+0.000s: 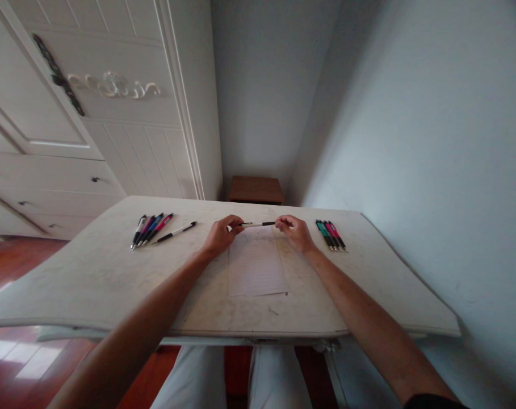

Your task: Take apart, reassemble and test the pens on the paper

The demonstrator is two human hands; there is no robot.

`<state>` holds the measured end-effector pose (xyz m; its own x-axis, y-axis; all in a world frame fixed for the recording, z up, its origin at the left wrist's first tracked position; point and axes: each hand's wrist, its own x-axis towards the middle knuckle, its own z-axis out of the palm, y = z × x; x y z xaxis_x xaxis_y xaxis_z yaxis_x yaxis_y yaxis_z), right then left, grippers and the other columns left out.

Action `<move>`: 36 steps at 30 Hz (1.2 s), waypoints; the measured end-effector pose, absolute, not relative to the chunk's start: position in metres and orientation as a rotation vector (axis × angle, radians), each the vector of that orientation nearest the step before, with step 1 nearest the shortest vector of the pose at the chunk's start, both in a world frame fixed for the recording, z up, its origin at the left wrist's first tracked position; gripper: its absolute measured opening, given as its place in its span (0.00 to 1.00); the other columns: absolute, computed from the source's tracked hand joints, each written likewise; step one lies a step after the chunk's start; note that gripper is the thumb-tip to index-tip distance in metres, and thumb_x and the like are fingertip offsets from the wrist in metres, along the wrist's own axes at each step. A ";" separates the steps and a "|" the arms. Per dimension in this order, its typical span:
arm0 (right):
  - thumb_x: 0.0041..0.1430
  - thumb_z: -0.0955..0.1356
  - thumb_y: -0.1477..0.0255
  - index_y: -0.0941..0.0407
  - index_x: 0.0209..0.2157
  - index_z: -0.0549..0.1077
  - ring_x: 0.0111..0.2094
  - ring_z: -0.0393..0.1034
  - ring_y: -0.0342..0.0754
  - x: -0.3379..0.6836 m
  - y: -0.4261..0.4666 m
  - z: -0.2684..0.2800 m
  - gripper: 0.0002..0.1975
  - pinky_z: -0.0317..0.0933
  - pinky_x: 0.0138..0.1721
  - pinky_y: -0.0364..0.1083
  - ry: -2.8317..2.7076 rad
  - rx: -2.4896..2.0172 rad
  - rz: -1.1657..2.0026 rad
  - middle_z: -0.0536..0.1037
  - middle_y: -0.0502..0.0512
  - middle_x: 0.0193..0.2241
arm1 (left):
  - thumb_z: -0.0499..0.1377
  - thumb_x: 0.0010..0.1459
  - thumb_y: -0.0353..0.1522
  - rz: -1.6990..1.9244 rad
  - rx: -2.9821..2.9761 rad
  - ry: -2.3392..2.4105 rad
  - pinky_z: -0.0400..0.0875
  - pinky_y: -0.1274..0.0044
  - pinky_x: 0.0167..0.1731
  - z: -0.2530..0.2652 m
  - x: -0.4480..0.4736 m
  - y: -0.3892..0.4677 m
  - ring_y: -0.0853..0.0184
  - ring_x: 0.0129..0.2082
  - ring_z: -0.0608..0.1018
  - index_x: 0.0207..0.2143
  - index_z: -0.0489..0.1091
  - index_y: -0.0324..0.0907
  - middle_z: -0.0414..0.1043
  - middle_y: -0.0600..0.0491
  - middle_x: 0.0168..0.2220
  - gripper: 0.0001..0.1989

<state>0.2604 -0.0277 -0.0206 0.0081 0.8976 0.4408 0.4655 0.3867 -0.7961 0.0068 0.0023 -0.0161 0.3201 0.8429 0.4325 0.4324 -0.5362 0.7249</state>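
Observation:
A white pen with a black grip (pixel 260 224) lies level between my two hands, over the far edge of a lined sheet of paper (pixel 258 270). The fingers of my left hand (pixel 223 232) pinch its left end, where a clip shows. At the black end, my right hand (pixel 295 230) closes on it with thumb and fingers. Left of my left hand, another white and black pen (pixel 175 233) rests alone at a slant. Beside it is a group of several pens (pixel 151 230) in white, purple, blue and pink. Several green and pink pens (pixel 331 236) lie side by side to the right.
All of this is on a white table (pixel 113 284) with a worn, smudged top. A white cabinet (pixel 155 113) stands behind at the left, and a pale wall (pixel 432 170) runs along the right. Beyond the far edge is a small brown wooden piece of furniture (pixel 256 187).

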 end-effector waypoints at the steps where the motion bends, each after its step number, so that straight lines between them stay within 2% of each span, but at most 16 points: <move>1: 0.56 0.67 0.62 0.57 0.31 0.75 0.29 0.69 0.46 0.260 -0.028 -0.020 0.12 0.61 0.34 0.44 -1.622 -1.236 0.526 0.76 0.52 0.27 | 0.58 0.53 0.37 1.161 2.100 1.094 0.67 0.75 0.32 -0.016 0.007 0.002 0.65 0.33 0.75 0.35 0.72 0.42 0.75 0.52 0.33 0.09; 6: 0.56 0.67 0.62 0.57 0.31 0.74 0.29 0.68 0.46 0.259 -0.030 -0.017 0.12 0.62 0.34 0.45 -1.627 -1.227 0.513 0.76 0.52 0.26 | 0.64 0.49 0.41 1.284 2.064 1.053 0.69 0.75 0.32 -0.013 0.010 -0.001 0.64 0.38 0.75 0.49 0.67 0.41 0.73 0.47 0.44 0.26; 9: 0.56 0.67 0.61 0.57 0.31 0.74 0.29 0.69 0.46 0.259 -0.029 -0.017 0.13 0.62 0.34 0.45 -1.625 -1.221 0.504 0.76 0.52 0.27 | 0.55 0.58 0.46 1.208 2.063 1.137 0.68 0.75 0.33 -0.014 0.009 -0.001 0.65 0.34 0.75 0.41 0.71 0.40 0.75 0.49 0.36 0.19; 11: 0.56 0.67 0.61 0.57 0.31 0.74 0.29 0.69 0.46 0.260 -0.029 -0.018 0.13 0.62 0.34 0.44 -1.628 -1.216 0.506 0.76 0.52 0.27 | 0.47 0.63 0.46 1.121 2.093 1.168 0.68 0.75 0.32 -0.016 0.008 0.001 0.66 0.29 0.74 0.30 0.72 0.40 0.74 0.52 0.28 0.22; 14: 0.56 0.67 0.62 0.57 0.31 0.74 0.29 0.69 0.46 0.260 -0.029 -0.018 0.12 0.62 0.35 0.44 -1.621 -1.212 0.509 0.76 0.52 0.27 | 0.50 0.62 0.44 1.055 2.114 1.149 0.67 0.76 0.31 -0.018 0.007 0.004 0.67 0.26 0.73 0.25 0.71 0.41 0.72 0.53 0.24 0.21; 17: 0.55 0.67 0.62 0.57 0.31 0.74 0.29 0.68 0.46 0.260 -0.029 -0.018 0.11 0.62 0.34 0.45 -1.609 -1.222 0.499 0.76 0.52 0.26 | 0.58 0.55 0.40 1.134 2.071 1.078 0.67 0.76 0.31 -0.017 0.008 0.005 0.66 0.30 0.75 0.32 0.73 0.41 0.75 0.53 0.29 0.12; 18: 0.55 0.67 0.63 0.57 0.31 0.74 0.29 0.68 0.46 0.260 -0.029 -0.018 0.11 0.62 0.34 0.45 -1.608 -1.229 0.495 0.76 0.51 0.26 | 0.60 0.52 0.39 1.178 2.056 1.054 0.68 0.76 0.31 -0.016 0.009 0.005 0.66 0.32 0.75 0.35 0.72 0.41 0.75 0.52 0.32 0.11; 21: 0.56 0.67 0.62 0.57 0.30 0.74 0.28 0.68 0.46 0.259 -0.029 -0.018 0.12 0.62 0.34 0.45 -1.618 -1.231 0.486 0.75 0.52 0.26 | 0.65 0.46 0.38 1.270 2.018 1.027 0.69 0.77 0.31 -0.016 0.010 0.003 0.66 0.36 0.75 0.46 0.68 0.42 0.74 0.50 0.40 0.24; 23: 0.56 0.67 0.62 0.57 0.30 0.74 0.28 0.68 0.46 0.258 -0.029 -0.018 0.12 0.62 0.34 0.45 -1.621 -1.222 0.477 0.76 0.52 0.26 | 0.66 0.46 0.41 1.273 1.999 1.064 0.68 0.78 0.29 -0.016 0.009 0.001 0.67 0.35 0.75 0.50 0.66 0.42 0.73 0.49 0.42 0.30; 24: 0.56 0.67 0.62 0.57 0.30 0.74 0.28 0.68 0.47 0.258 -0.029 -0.018 0.12 0.62 0.34 0.45 -1.618 -1.219 0.472 0.76 0.52 0.26 | 0.65 0.48 0.43 1.251 2.003 1.087 0.68 0.78 0.29 -0.016 0.009 0.000 0.67 0.33 0.75 0.49 0.67 0.42 0.74 0.50 0.40 0.28; 26: 0.56 0.67 0.62 0.57 0.31 0.74 0.29 0.69 0.47 0.258 -0.029 -0.018 0.12 0.62 0.34 0.45 -1.613 -1.219 0.471 0.76 0.52 0.26 | 0.58 0.56 0.46 1.177 2.037 1.123 0.67 0.78 0.29 -0.016 0.008 0.000 0.67 0.30 0.74 0.40 0.72 0.41 0.74 0.51 0.34 0.19; 29: 0.56 0.67 0.63 0.56 0.30 0.74 0.29 0.69 0.47 0.258 -0.030 -0.017 0.11 0.62 0.34 0.45 -1.625 -1.214 0.480 0.75 0.52 0.26 | 0.49 0.63 0.46 1.087 2.093 1.140 0.66 0.77 0.29 -0.015 0.007 0.001 0.67 0.26 0.73 0.25 0.71 0.41 0.72 0.53 0.25 0.23; 31: 0.56 0.67 0.63 0.56 0.30 0.74 0.30 0.69 0.47 0.258 -0.031 -0.017 0.11 0.61 0.35 0.45 -1.634 -1.217 0.474 0.75 0.52 0.26 | 0.51 0.61 0.44 1.085 2.102 1.120 0.66 0.77 0.30 -0.013 0.007 0.002 0.67 0.26 0.73 0.24 0.71 0.41 0.74 0.53 0.24 0.21; 36: 0.55 0.66 0.66 0.56 0.30 0.73 0.29 0.68 0.47 0.256 -0.032 -0.015 0.08 0.61 0.34 0.45 -1.656 -1.239 0.417 0.75 0.52 0.26 | 0.59 0.55 0.38 1.177 2.084 1.084 0.69 0.75 0.35 -0.009 0.009 0.000 0.64 0.32 0.77 0.31 0.76 0.43 0.78 0.52 0.32 0.09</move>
